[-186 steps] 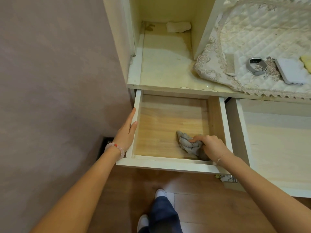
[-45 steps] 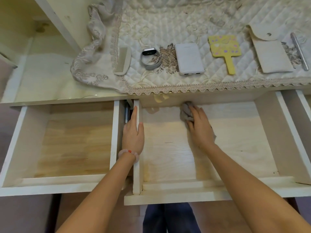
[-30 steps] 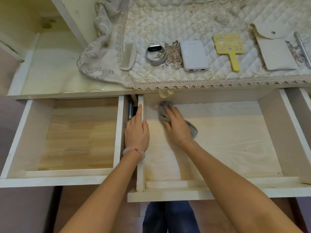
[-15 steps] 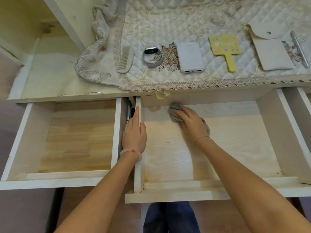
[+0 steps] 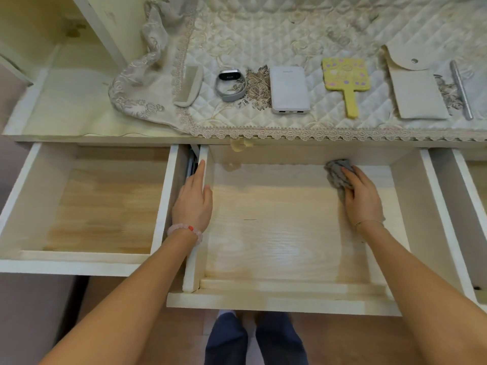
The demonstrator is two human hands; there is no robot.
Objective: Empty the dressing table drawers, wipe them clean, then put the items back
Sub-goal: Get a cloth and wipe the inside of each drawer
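Note:
The wide middle drawer (image 5: 276,285) stands pulled out with nothing in it but the grey cloth (image 5: 336,172). My right hand (image 5: 362,198) presses that cloth flat against the drawer floor near the back right corner. My left hand (image 5: 193,201) rests with straight fingers on the drawer's left side wall. The left drawer (image 5: 79,256) is also pulled out and holds nothing. On the quilted table cover (image 5: 263,30) lie a comb (image 5: 188,86), a smart band (image 5: 230,85), a white power bank (image 5: 290,89), a yellow hand mirror (image 5: 345,80), a beige pouch (image 5: 413,85) and a metal rod (image 5: 461,90).
A third drawer (image 5: 471,185) shows at the right edge. A bare shelf top (image 5: 66,106) lies at the back left beside an upright panel (image 5: 105,25). My legs (image 5: 253,341) and the wooden floor are below the drawers.
My right hand has slid the cloth along the back of the middle drawer from its left part to the right corner. My left hand stayed on the side wall.

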